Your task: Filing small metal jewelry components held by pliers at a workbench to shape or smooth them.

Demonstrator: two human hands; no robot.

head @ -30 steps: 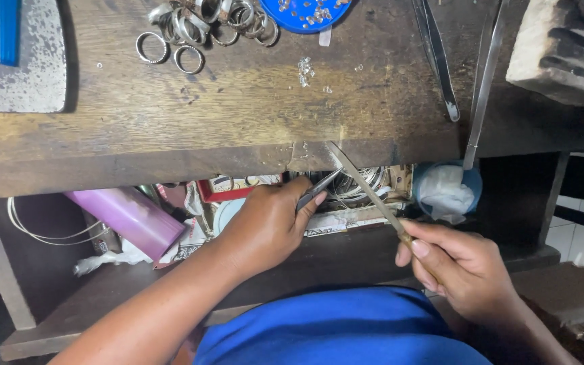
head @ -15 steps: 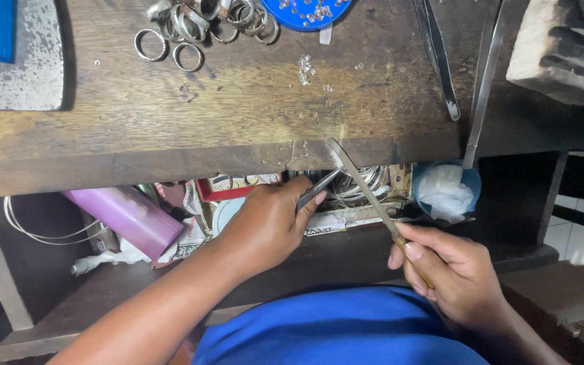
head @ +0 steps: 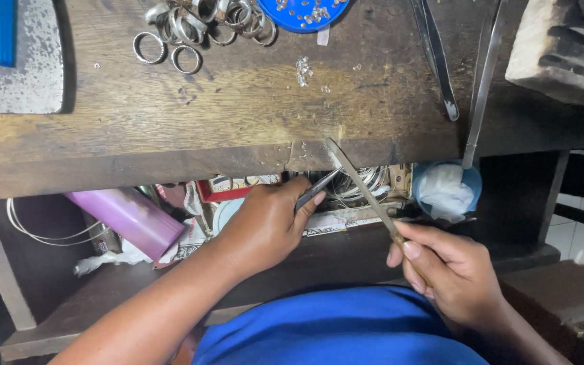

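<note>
**A:** What do you have under the head camera?

**B:** I see a worn wooden bench [head: 238, 115] from above. The left hand [head: 265, 226] sits just below its front edge, fingers wrapped tight around a small pair of pliers [head: 318, 189] whose tips point up toward the edge. I cannot tell what, if anything, the tips pinch; it is too small.

**A:** And the right?

**B:** The right hand [head: 451, 274] is lower and to the right, fingers closed on the handle of a slim metal file [head: 359, 182]. The file runs up and to the left, its far end touching the notched front edge of the bench just beside the plier tips.

**A:** What lies on the top?

**B:** I count a cluster of silver rings [head: 204, 23] at the far edge, with a round blue dish [head: 302, 13] of small stones next to them. A few loose stones [head: 302, 67] lie scattered nearer the middle. On the right lie long tweezers [head: 434, 54] and another thin metal tool [head: 484, 74]. On the far left is a grey metal block [head: 25, 74].

**A:** Below the bench?

**B:** A shelf holds a lilac cylinder [head: 126, 220], coiled wire [head: 366, 182] and a blue cup [head: 471, 182] stuffed with white cloth.
</note>
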